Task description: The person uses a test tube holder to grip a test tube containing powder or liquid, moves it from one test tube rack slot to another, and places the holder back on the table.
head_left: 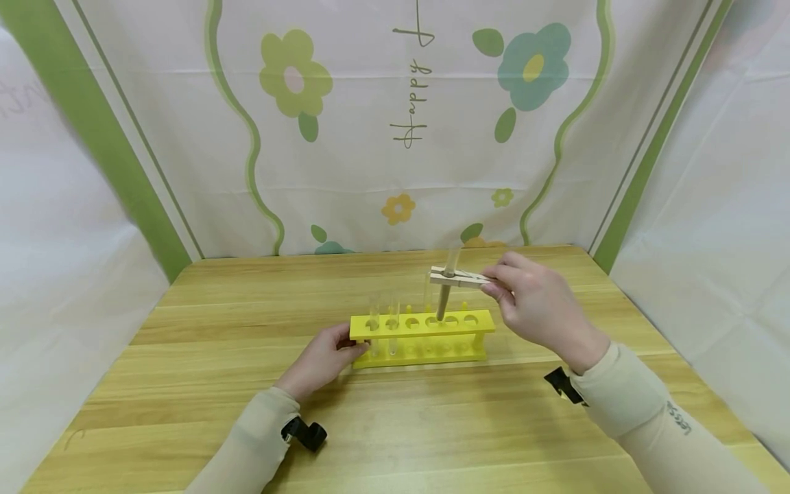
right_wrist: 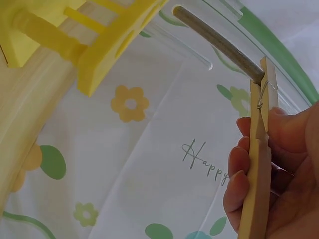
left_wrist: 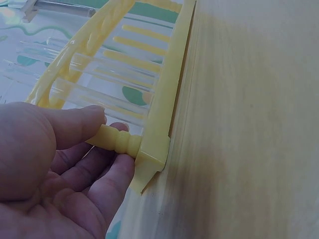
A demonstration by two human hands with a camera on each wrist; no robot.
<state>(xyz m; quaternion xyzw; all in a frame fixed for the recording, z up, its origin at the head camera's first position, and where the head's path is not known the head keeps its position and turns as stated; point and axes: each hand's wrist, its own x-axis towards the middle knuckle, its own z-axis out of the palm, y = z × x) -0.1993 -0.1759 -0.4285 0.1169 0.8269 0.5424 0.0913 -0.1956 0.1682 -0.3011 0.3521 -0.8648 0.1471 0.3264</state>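
A yellow test tube rack [head_left: 422, 326] stands on the table, several clear tubes in or on it. My left hand [head_left: 326, 358] grips its left end post [left_wrist: 121, 141] between thumb and fingers. My right hand [head_left: 546, 305] pinches a wooden clamp [head_left: 464, 278], whose jaws hold a test tube [head_left: 444, 300] with grey-brown contents. That tube hangs slightly tilted, its lower end just above or at the rack's top holes; which, I cannot tell. In the right wrist view the clamp [right_wrist: 257, 174] lies along the fingers of my right hand [right_wrist: 284, 169], the dark tube [right_wrist: 219, 44] beyond its tip.
The wooden table [head_left: 247, 295] extends around the rack on all sides. Behind it hangs a white curtain [head_left: 364, 165] with flower prints, and more white cloth covers both sides. Black wrist straps sit on both sleeves.
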